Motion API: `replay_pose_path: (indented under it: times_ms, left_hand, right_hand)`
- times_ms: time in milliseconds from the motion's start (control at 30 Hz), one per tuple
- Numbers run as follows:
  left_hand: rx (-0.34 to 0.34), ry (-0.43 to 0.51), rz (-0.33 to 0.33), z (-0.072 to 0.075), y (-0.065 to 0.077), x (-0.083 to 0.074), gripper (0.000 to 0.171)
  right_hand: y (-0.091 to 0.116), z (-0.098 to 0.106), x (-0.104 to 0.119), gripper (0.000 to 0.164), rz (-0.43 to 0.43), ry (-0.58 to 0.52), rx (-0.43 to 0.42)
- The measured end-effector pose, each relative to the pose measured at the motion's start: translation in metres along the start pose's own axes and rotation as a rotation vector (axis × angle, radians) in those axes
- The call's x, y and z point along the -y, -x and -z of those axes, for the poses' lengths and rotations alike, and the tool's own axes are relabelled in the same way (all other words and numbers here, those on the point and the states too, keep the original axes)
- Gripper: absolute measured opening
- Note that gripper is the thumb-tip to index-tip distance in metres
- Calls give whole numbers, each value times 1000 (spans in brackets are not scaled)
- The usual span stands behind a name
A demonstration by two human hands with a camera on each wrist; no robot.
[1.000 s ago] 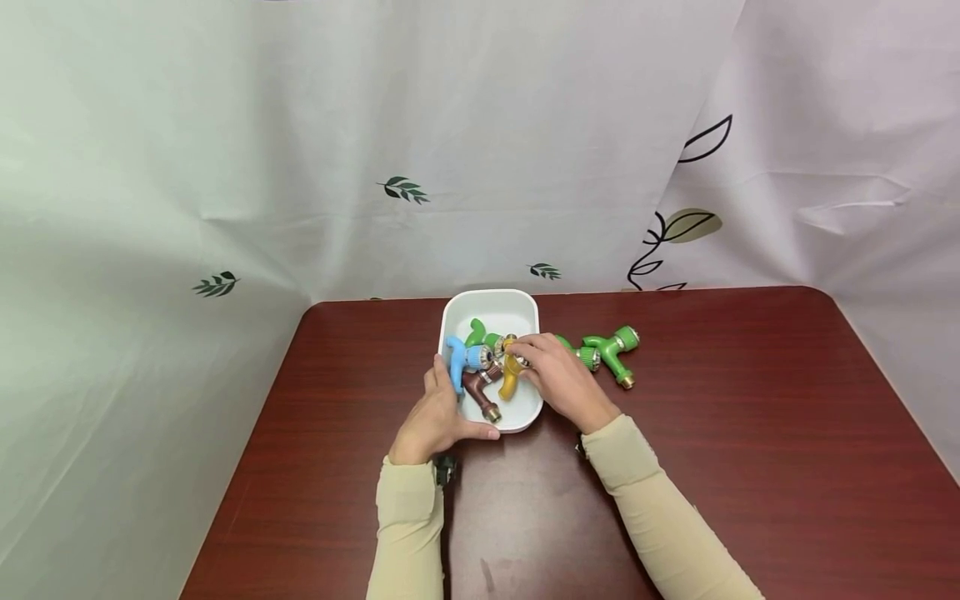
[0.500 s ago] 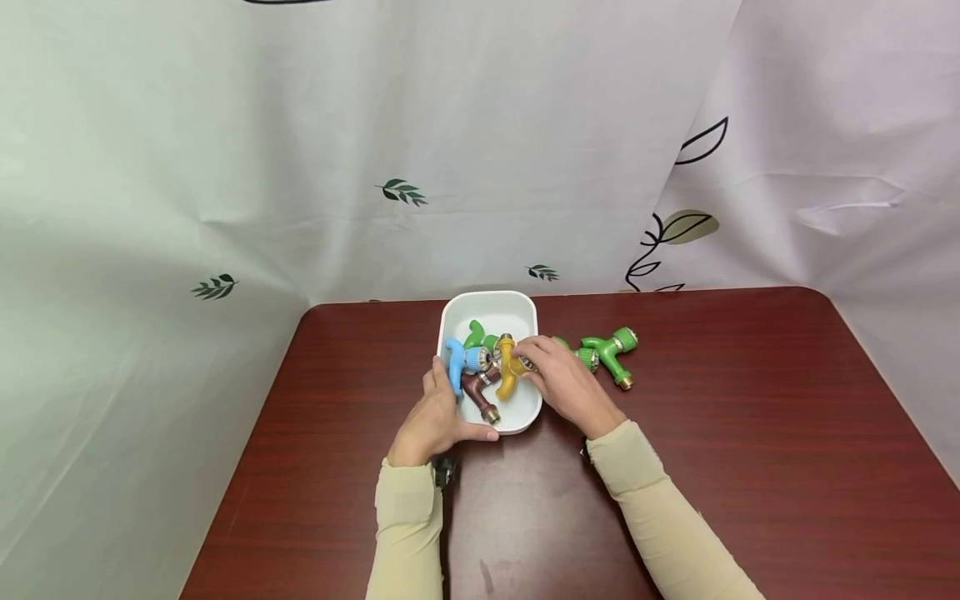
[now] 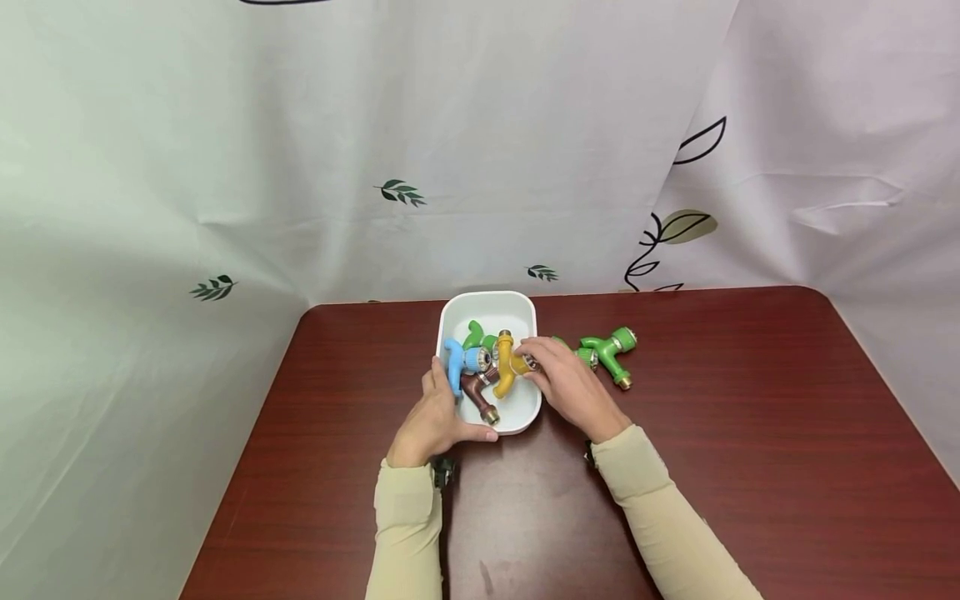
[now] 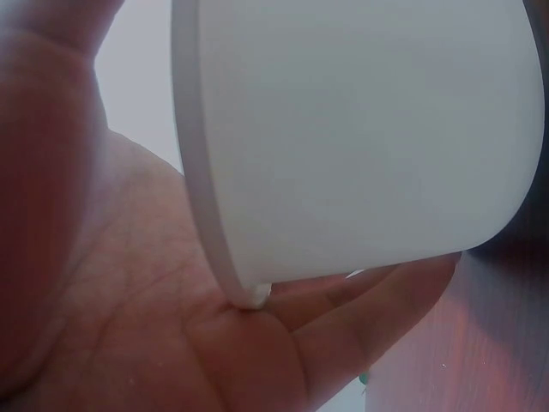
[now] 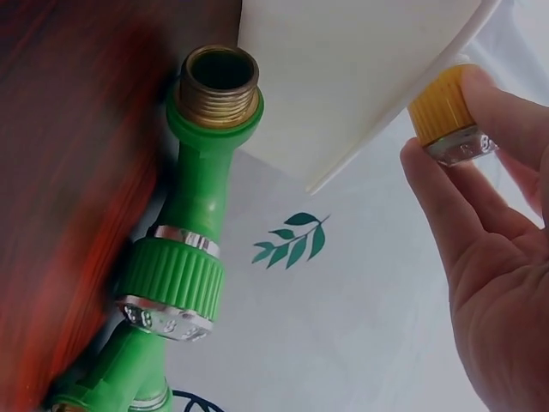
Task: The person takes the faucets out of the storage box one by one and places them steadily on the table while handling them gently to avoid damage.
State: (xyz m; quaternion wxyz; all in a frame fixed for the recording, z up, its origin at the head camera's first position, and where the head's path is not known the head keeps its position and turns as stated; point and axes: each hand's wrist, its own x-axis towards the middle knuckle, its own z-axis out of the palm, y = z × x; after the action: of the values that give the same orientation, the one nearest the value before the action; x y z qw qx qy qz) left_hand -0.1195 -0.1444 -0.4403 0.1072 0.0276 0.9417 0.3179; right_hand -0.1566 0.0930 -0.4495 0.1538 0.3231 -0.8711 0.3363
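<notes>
In the head view my left hand [image 3: 431,421] rests against the near left corner of a white plastic tub [image 3: 487,300], thumb stretched along the near side. The left wrist view shows fairly straight fingers [image 4: 369,318] lying along the tub's outer wall. My right hand [image 3: 566,383] pinches the knob of a yellow tap [image 3: 505,367] over the tub's right half. Between thumb and fingertips, the ribbed yellow knob [image 5: 442,107] shows in the right wrist view. Inside the tub lie a blue tap [image 3: 456,362], a brown tap [image 3: 477,393] and a partly covered green tap [image 3: 475,333].
Right of the tub lie green taps on the dark red wooden table [image 3: 750,433]; one green tap [image 3: 611,350] is plain to see, another [image 5: 184,275] is partly behind my right hand in the head view. A white leaf-patterned cloth [image 3: 480,167] hangs behind the table.
The yellow tap has turned slightly and shifted a little up and left, its threaded end now in fuller view. My right hand has moved slightly right; my left hand has stayed at the tub.
</notes>
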Motion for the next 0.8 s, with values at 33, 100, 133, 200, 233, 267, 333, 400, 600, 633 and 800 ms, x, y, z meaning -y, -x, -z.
replay_pose_path:
  times_ms: [33,100,133,200,233,267,333,400,600,633,800]
  left_hand:
    - [-1,-1,-1,0,0,0,152]
    - [-2,-3,-3,0,0,0,152]
    - [-1,-3,-1,0,0,0,152]
    - [1,-3,1,0,-1,0,152]
    - [1,-2,0,0,-1,0,152]
    - [1,-3,-1,-1,-1,0,152]
    - [2,-2,-1,-1,-1,0,152]
    - [0,-2,-2,-1,-1,1,153]
    - [0,7,-3,-1,-1,1,152]
    - [-1,8,-4,-1,-1,0,152]
    - [-2,11,-2,0,0,-1,152]
  right_hand:
    - [1,1,0,34,-3,-3,-2]
    - [2,2,0,33,-15,-7,-1]
    - [2,3,0,33,-21,-7,0]
    - [3,4,-1,33,-32,-10,-1]
    - [4,4,-1,33,-35,-11,-2]
    - [4,5,-1,33,-37,-11,-3]
    - [5,6,-2,33,-39,-10,-9]
    - [7,7,-2,33,-38,-10,-17]
    - [11,11,-4,37,-39,5,-33]
    - [12,12,-5,37,-40,6,-36]
    - [15,15,-6,36,-38,-3,-61]
